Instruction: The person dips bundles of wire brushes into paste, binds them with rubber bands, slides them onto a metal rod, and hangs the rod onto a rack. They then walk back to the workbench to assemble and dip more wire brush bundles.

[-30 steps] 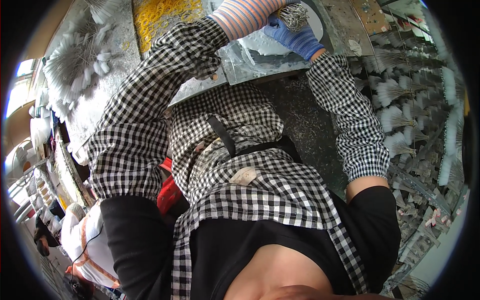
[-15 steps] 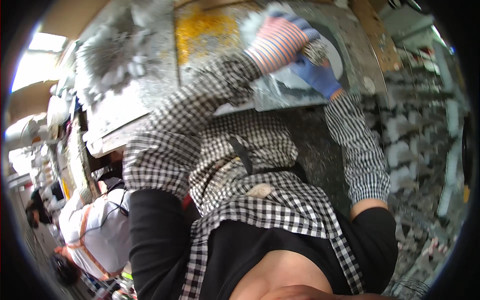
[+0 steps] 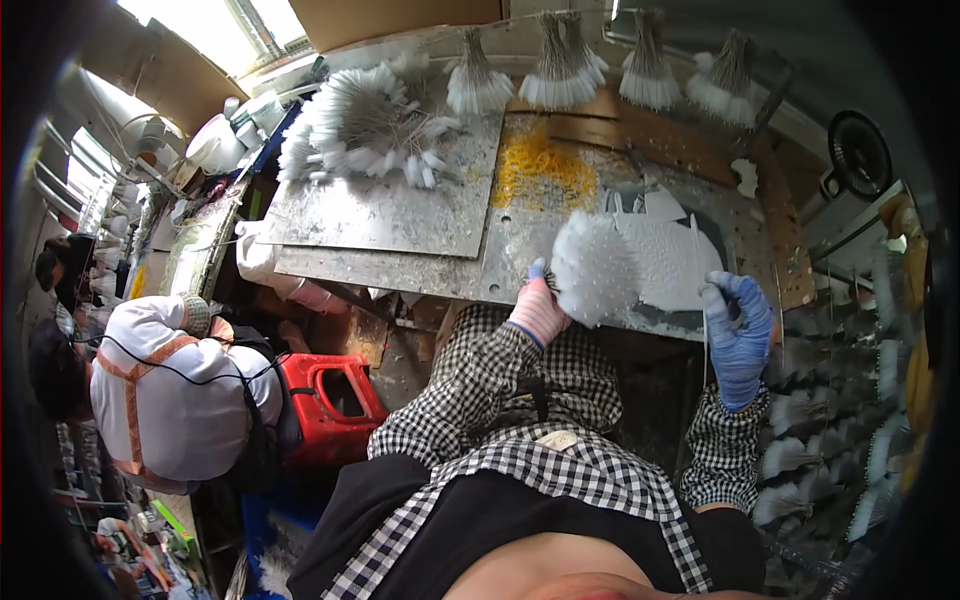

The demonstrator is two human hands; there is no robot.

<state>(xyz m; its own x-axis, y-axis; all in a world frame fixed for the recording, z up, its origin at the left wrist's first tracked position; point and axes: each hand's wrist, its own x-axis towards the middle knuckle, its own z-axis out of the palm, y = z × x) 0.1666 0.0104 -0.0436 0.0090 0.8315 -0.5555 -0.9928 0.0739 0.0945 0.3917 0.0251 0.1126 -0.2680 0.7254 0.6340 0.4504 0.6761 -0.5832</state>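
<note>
The left grip (image 3: 541,309), in a pink-striped glove, was clenched around the base of the brush bundle (image 3: 598,266), whose bristle head lay immediately to its right, above the front part of the surface (image 3: 520,250). The right grip (image 3: 741,345), in a blue glove, stood well apart, its fingertips closed on a thin pale strip (image 3: 698,250) that extended upward and downward beyond them. Half a second earlier both hands had met at the bundle, with its wiry metal end uppermost; by this moment they had separated, the bristles had come into sight, and the view had swung to take in more of the surface.

The bristle head was white, dense and rounded, with a finely dotted face. Beside it, and partly covered by it, a smooth white layer (image 3: 665,262) overlay a dark plate (image 3: 712,228). Behind lay loose yellow rings (image 3: 545,172); farther left, a flat grey board (image 3: 380,228) carried a fanned pile (image 3: 365,125) of white-tipped, thin-stemmed brushes. Similar bundles (image 3: 560,82) formed a row along the back, tufts downward. Outward to the left were a red plastic stool (image 3: 335,405) and a co-worker (image 3: 180,395) in a white top.
</note>
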